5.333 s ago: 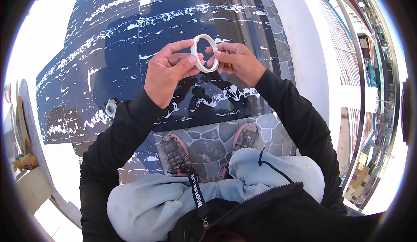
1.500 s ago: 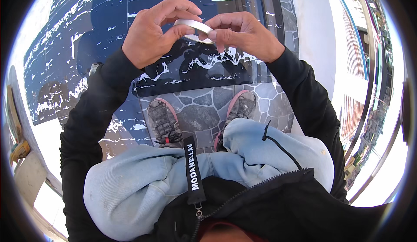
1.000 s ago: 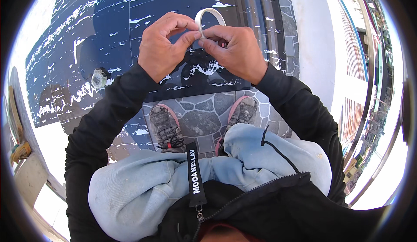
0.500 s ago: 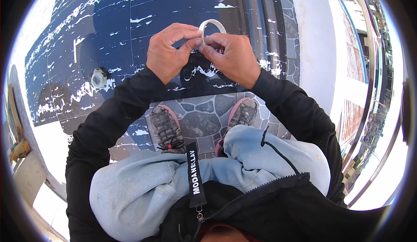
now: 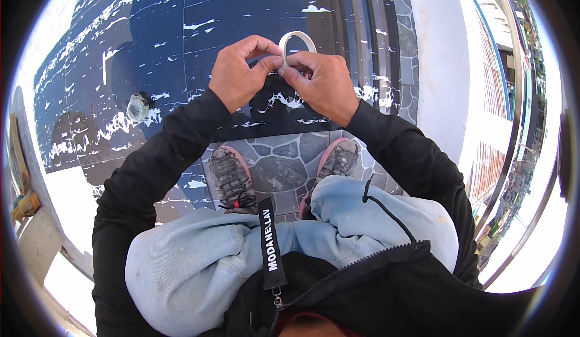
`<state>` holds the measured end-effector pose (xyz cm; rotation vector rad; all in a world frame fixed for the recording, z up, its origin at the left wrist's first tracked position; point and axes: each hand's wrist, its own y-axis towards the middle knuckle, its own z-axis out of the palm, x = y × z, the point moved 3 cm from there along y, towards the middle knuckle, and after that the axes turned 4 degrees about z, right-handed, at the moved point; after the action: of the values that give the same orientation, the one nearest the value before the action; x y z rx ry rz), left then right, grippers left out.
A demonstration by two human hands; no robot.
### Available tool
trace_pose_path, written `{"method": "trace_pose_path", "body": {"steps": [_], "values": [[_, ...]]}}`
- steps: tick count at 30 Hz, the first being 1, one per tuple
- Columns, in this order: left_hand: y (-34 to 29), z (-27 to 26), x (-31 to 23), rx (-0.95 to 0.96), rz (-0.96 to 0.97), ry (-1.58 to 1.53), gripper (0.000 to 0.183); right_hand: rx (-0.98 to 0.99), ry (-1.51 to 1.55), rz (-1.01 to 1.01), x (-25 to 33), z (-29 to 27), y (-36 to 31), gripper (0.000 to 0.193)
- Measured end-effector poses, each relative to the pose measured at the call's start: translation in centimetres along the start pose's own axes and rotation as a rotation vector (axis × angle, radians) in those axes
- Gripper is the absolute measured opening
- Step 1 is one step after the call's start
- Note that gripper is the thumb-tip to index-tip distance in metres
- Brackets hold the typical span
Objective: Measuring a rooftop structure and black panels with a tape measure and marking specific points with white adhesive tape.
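In front of me, above a dark panel, I hold a narrow white roll of tape tilted on edge. My right hand is closed, its thumb and fingers gripping the roll's near side. My left hand pinches at the roll's left edge, thumb and index fingertip close together. Whether a loose tape end lies between those fingertips is too small to tell. The fingertips of both hands nearly meet at the bottom of the ring.
The glossy dark panel with white streaks spreads under my hands. A wristwatch-like object lies on it at left. My shoes stand on grey stone-patterned flooring. A pale ledge runs along the right, beyond a stone-patterned strip.
Both hands and the tape roll have shifted slightly downward in view. My left hand has moved a little right, its fingers still at the roll's edge.
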<state>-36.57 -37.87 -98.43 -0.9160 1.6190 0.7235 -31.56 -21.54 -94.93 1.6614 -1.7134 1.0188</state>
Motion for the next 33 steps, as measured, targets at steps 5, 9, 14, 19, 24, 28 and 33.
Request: {"method": "trace_pose_path", "body": {"steps": [5,9,14,19,24,28,33], "values": [[-0.1,0.2,-0.5,-0.090,0.052,0.001,0.014,-0.011,-0.006,-0.014,0.2,0.0,0.1,0.018],[-0.3,0.2,-0.9,-0.133,0.049,0.036,0.015,-0.014,-0.027,-0.013,0.3,0.0,0.3,0.018],[-0.1,-0.4,-0.6,-0.046,0.047,0.110,0.020,-0.032,-0.026,-0.025,0.3,0.2,0.1,0.017],[-0.4,-0.5,-1.2,-0.154,0.148,0.160,0.018,-0.019,-0.026,-0.019,0.2,0.2,0.3,0.018],[-0.3,-0.5,-1.2,-0.041,0.078,0.185,0.018,-0.011,-0.054,-0.041,-0.1,0.5,-0.2,0.018],[-0.2,-0.3,-1.0,0.029,0.062,0.199,0.016,0.034,-0.079,-0.002,-0.5,0.8,-0.4,0.018],[0.4,0.2,0.0,0.108,0.126,0.271,0.013,0.029,-0.118,-0.045,-0.8,1.2,-0.6,0.017]]}}
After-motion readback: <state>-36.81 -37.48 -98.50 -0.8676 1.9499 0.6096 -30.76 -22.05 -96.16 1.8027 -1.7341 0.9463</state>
